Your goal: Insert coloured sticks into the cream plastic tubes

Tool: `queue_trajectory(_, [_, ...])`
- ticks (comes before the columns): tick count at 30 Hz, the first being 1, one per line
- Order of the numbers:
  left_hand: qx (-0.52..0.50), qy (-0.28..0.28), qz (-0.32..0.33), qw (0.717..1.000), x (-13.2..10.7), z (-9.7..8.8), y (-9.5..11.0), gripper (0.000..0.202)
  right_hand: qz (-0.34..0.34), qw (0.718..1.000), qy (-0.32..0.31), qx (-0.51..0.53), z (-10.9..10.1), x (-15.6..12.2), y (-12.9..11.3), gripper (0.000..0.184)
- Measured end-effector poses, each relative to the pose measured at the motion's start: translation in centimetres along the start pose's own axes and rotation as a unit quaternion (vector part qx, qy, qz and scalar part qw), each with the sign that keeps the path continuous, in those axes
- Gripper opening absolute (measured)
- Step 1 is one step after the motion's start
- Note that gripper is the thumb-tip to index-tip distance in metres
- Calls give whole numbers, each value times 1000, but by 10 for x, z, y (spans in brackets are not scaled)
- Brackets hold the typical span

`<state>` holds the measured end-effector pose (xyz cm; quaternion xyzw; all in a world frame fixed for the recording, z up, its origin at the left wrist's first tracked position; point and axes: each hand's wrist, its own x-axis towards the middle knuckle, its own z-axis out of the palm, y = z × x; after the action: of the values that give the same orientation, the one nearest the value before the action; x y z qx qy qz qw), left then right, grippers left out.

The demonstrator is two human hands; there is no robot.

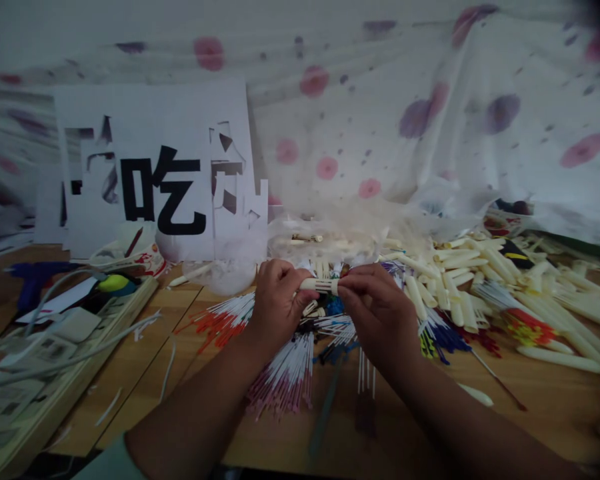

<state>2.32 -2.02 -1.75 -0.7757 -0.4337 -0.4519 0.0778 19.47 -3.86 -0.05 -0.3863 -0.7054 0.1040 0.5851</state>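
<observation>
Both of my hands meet over the middle of the table around a short cream-coloured tube [324,286] with dark lines along its side. My left hand [279,293] pinches the left end between thumb and fingers. At the right end, the fingers of my right hand [373,303] are closed on the same piece. Below them lie bundles of thin white sticks with pink tips [283,377]. Sticks with orange tips [223,320] fan out beside my left wrist. Some blue-tipped sticks [443,337] lie to the right of my right hand.
A heap of cream tubes [460,273] spreads over the right side, with red-and-yellow-tipped sticks [533,327] among it. On the left are a long power strip [130,310] with cables, a blue glue gun [37,280] and a bowl [153,260]. White sheets with a black character [163,193] stand behind.
</observation>
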Motion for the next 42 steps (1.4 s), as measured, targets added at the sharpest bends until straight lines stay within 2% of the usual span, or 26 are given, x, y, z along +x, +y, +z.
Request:
queue_trajectory(5, [16, 11, 2, 1000, 0, 0, 0, 50, 39, 996, -38, 77, 2, 1, 6, 11])
queue_trajectory(10, [-44, -8, -19, 999, 3, -2, -10, 50, 68, 973, -87, 201, 2, -2, 16, 19])
queue_trajectory(12, [-104, -9, -47, 993, 6, -5, -22, 49, 71, 972, -80, 209, 2, -2, 21, 21])
queue_trajectory(14, [-183, 35, -115, 976, 9, -9, -37, 47, 58, 977, -79, 189, 5, -1, 25, 20])
queue_trajectory(15, [-226, 59, -151, 961, 11, -12, -44, 48, 42, 977, -103, 179, 8, 0, 26, 18])
queue_trajectory(17, [-309, 111, -185, 926, 13, -15, -55, 49, -15, 962, -217, 164, 20, 1, 25, 13])
queue_trajectory(19, [-342, 122, -216, 906, 15, -17, -60, 43, -95, 921, -357, 123, 38, 0, 20, 12])
queue_trajectory(21, [-325, 99, -247, 907, 15, -18, -60, 36, -170, 878, -445, 39, 62, -1, 13, 14])
queue_trajectory(25, [-274, 66, -258, 924, 16, -21, -53, 25, -258, 828, -487, -105, 106, -4, 1, 18])
queue_trajectory(28, [-269, 56, -265, 924, 15, -23, -54, 25, -272, 816, -495, -123, 118, -4, -4, 16])
queue_trajectory(31, [-275, 35, -269, 923, 13, -23, -57, 26, -248, 824, -498, -106, 100, 1, 1, 14])
queue_trajectory(33, [-284, 32, -263, 922, 12, -23, -56, 26, -208, 840, -493, -96, 74, 6, 14, 14])
queue_trajectory(36, [-288, 17, -252, 924, 11, -20, -49, 28, -113, 873, -460, -116, 22, 14, 43, 16])
queue_trajectory(39, [-271, -50, -242, 930, 9, -13, -36, 28, -54, 864, -484, -129, -19, 15, 67, 15])
queue_trajectory(42, [-255, -133, -218, 932, 7, -3, -21, 27, -48, 859, -485, -156, -32, 8, 74, 16])
